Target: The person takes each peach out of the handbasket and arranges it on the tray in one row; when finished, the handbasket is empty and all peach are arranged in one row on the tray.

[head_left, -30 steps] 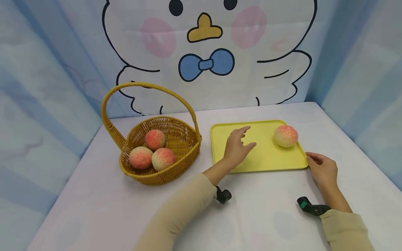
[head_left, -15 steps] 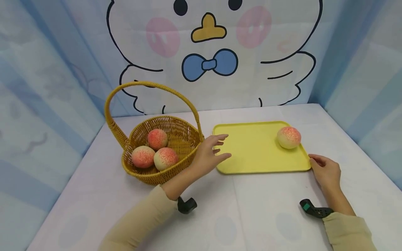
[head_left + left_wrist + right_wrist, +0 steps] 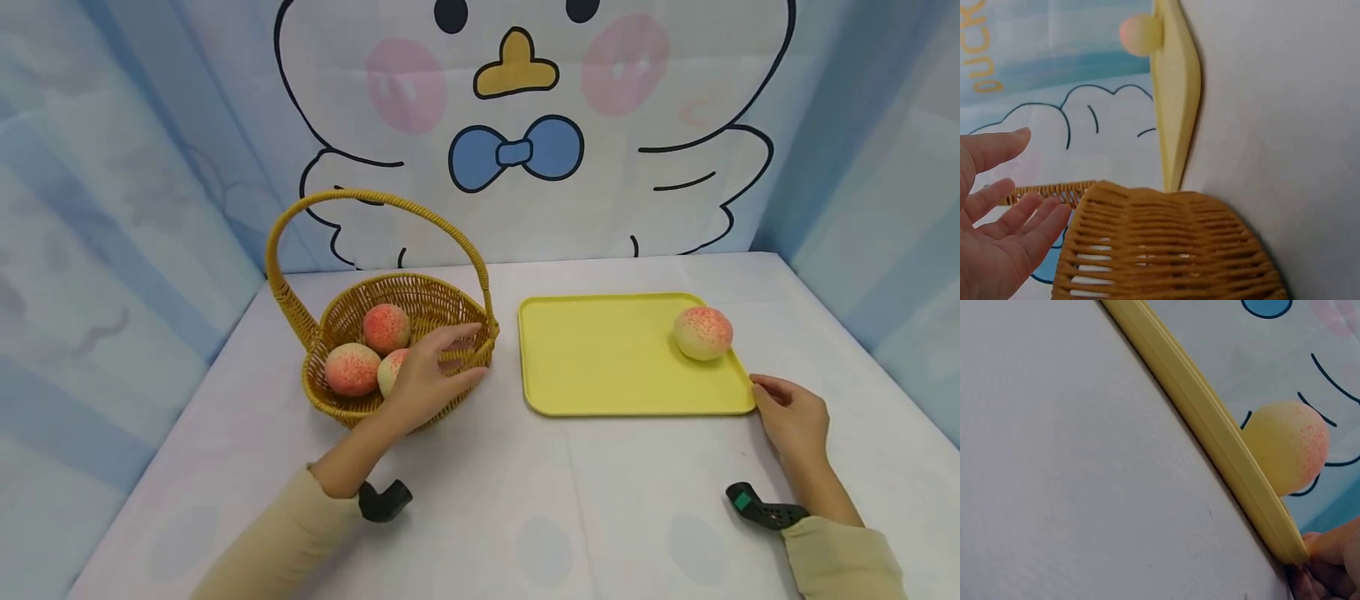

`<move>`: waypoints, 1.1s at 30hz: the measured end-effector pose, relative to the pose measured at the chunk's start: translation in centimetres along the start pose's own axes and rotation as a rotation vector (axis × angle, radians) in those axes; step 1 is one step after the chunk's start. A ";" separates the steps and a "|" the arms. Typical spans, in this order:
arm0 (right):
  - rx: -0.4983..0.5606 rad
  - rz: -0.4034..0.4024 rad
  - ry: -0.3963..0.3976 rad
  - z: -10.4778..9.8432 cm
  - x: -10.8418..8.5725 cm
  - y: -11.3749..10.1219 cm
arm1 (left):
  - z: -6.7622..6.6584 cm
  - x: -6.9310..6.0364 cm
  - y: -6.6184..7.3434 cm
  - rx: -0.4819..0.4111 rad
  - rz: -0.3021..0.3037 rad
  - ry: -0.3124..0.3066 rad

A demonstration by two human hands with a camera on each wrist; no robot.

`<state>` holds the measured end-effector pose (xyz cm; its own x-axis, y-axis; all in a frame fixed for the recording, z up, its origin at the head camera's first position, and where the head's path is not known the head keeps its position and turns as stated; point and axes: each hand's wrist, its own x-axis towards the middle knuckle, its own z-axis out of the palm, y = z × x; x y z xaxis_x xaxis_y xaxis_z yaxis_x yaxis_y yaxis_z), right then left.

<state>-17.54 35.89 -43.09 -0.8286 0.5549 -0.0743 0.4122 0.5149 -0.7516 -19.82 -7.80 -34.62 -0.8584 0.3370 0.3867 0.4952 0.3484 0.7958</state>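
Over the right-hand side of the wicker basket [image 3: 352,410], my left hand [image 3: 429,382] hovers with thumb and fingers spread and nothing between them. In the left wrist view those fingers [image 3: 1041,234] are apart from the basket's woven wall [image 3: 1166,244]. Three peaches lie in the basket; one peach [image 3: 391,372] is partly covered by the hand. My right hand [image 3: 797,421] pinches the near right corner of the yellow tray [image 3: 600,358]. The right wrist view has its thumb [image 3: 1335,544] at the tray's rim [image 3: 1222,456]. A single peach [image 3: 702,333] sits near the tray's right edge.
The basket's tall handle [image 3: 382,198] arches above its opening. A white cloth covers the table [image 3: 570,500]. Behind stands a curtain [image 3: 540,225] with a cartoon duck, and blue and white curtains [image 3: 112,292] flank both sides.
My left hand has moved left from above the tray to above the basket, staying spread. The right hand keeps its hold on the tray corner. The whole head view has shifted slightly.
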 end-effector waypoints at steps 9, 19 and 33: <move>0.000 -0.002 0.003 0.1 0.1 0.1 | -3.9 -0.9 -1.0 0.085 -0.023 0.038; 0.016 0.008 0.003 0.0 -0.1 -0.2 | -6.5 -0.8 -2.4 0.264 0.006 -0.071; 0.022 -0.034 0.023 -0.1 -0.4 -0.3 | -8.7 1.0 -2.1 0.455 -0.092 -0.423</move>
<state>-17.27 35.58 -42.74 -0.8328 0.5525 -0.0337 0.3754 0.5191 -0.7679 -22.87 -15.81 -31.87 -0.8192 0.5725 0.0337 0.5089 0.6985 0.5031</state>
